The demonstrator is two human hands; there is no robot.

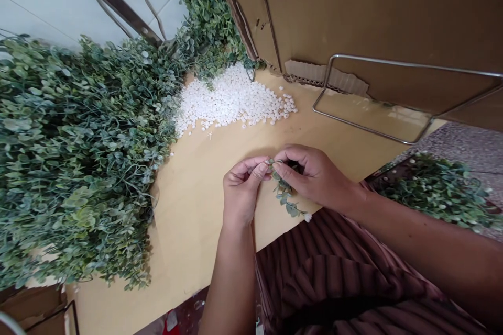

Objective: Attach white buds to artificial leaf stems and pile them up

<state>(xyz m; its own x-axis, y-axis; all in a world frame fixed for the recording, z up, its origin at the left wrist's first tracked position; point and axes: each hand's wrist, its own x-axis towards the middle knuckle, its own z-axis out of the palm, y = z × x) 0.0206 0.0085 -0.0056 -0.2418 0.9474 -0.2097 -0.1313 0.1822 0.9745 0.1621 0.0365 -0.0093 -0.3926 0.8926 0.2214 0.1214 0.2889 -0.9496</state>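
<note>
Both hands meet over the front part of the tan work surface, fingertip to fingertip. My right hand [308, 172] pinches a small artificial leaf sprig [283, 198], whose green leaves hang down below the fingers. At the sprig's lower tip sits a white flower piece [307, 217]. My left hand [247, 180] is closed, thumb against forefinger, at the sprig's upper end; the tiny piece between those fingertips is mostly hidden. Beyond the hands lies a pile of small white flower pieces [231, 97], with a few scattered along its near edge.
A large heap of artificial greenery [78, 157] covers the left side, and more rises behind the white pile. A cardboard box [373, 15] stands at the back right, with a bent metal wire frame [365, 128] before it. More greenery [436, 188] lies lower at right.
</note>
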